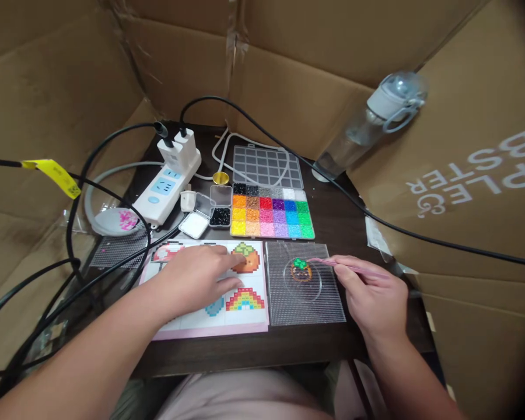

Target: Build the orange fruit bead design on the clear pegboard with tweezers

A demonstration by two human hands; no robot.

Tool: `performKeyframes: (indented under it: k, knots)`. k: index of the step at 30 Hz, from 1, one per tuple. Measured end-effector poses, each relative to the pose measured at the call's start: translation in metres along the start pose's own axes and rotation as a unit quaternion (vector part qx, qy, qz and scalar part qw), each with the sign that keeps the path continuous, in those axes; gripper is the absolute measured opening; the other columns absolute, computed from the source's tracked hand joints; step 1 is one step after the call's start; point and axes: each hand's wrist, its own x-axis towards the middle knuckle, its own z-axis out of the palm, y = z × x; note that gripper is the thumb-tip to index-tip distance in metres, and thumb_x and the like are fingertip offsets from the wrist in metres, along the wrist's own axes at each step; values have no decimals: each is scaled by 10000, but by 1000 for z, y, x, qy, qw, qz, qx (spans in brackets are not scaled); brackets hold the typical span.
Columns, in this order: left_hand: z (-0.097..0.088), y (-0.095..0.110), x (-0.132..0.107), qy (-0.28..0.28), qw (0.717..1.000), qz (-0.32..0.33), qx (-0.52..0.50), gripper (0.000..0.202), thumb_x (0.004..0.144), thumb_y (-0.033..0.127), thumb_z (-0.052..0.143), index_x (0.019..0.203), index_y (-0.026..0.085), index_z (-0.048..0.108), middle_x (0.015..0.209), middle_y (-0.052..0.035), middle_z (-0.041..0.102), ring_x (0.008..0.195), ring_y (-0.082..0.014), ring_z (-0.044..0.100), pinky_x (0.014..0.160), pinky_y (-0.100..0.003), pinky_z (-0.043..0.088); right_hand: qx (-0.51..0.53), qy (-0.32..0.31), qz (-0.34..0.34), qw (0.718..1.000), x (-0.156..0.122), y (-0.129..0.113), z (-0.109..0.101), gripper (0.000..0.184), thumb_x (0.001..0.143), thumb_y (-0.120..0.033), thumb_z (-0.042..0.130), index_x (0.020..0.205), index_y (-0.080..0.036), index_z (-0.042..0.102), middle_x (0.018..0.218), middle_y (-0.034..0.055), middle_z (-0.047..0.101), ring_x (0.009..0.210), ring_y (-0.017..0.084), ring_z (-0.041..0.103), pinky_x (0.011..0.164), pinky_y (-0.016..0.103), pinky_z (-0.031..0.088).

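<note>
My right hand (374, 294) grips pink tweezers (354, 266), their tips at the green top of a small bead figure (301, 270). That figure, with an orange-brown outline and a dark middle, lies on a clear pegboard (284, 312). Whether the tips hold a bead is too small to tell. On the printed pattern sheet (245, 322), my left hand (201, 274) rests with thumb and index finger stretched out and apart. Its index fingertip touches the orange fruit pattern (251, 263); a rainbow pattern (245, 300) shows below. Other printed patterns are partly covered by this hand.
Behind the sheet stands a sorted bead box (271, 216) with its lid (266, 166) open. Small containers of black beads (220, 217) and white beads (195, 225) sit beside it. A power strip (164, 186), black cables (262, 131), a water bottle (361, 134) and cardboard walls (306, 52) surround the table.
</note>
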Motion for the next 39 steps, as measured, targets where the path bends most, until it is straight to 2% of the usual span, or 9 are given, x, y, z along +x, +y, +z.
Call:
performKeyframes:
  k: [7, 17, 22, 28, 33, 39]
  knots:
    - [3, -3, 1, 9, 1000, 7, 2, 385, 952, 436, 492, 1279, 288, 634, 1160, -68, 719, 1021, -278, 688, 862, -407, 533, 6, 34, -8, 999, -15, 13, -3, 144, 810, -153, 722, 813, -270, 806, 802, 0, 789, 744, 154, 744, 760, 254, 615]
    - [13, -14, 3, 26, 1000, 16, -6, 425, 950, 540, 440, 1268, 341, 640, 1196, -58, 713, 994, -289, 694, 841, -432, 543, 47, 15, -20, 999, -12, 11, -1, 192, 805, -99, 693, 816, -253, 806, 784, 13, 784, 718, 163, 732, 697, 275, 610]
    - [13, -13, 3, 32, 999, 17, -9, 452, 943, 553, 439, 1268, 322, 653, 1169, -70, 722, 979, -294, 697, 830, -428, 546, 45, 19, -24, 999, -13, 10, -2, 183, 789, -92, 702, 783, -246, 799, 770, 12, 782, 706, 163, 728, 682, 275, 607]
    - [11, -12, 3, 23, 1000, 21, -4, 438, 955, 522, 439, 1283, 316, 643, 1205, -78, 711, 1012, -298, 692, 851, -433, 546, 24, 17, -5, 1000, -16, 12, -4, 143, 805, -136, 704, 795, -241, 801, 783, 25, 783, 718, 178, 733, 701, 301, 614]
    - [7, -8, 1, 16, 1000, 8, -2, 398, 954, 486, 474, 1281, 329, 638, 1174, -63, 718, 1000, -271, 695, 850, -396, 539, -9, 21, 20, 1000, -20, 11, -8, 119, 814, -180, 705, 785, -238, 805, 786, 35, 782, 724, 199, 741, 726, 333, 626]
    - [1, -2, 1, -10, 1000, -4, 0, 373, 955, 427, 497, 1280, 305, 632, 1139, -57, 718, 1027, -264, 678, 879, -393, 521, -34, 25, 21, 999, -21, 12, -9, 124, 800, -175, 717, 765, -262, 798, 772, 19, 780, 723, 194, 744, 731, 318, 632]
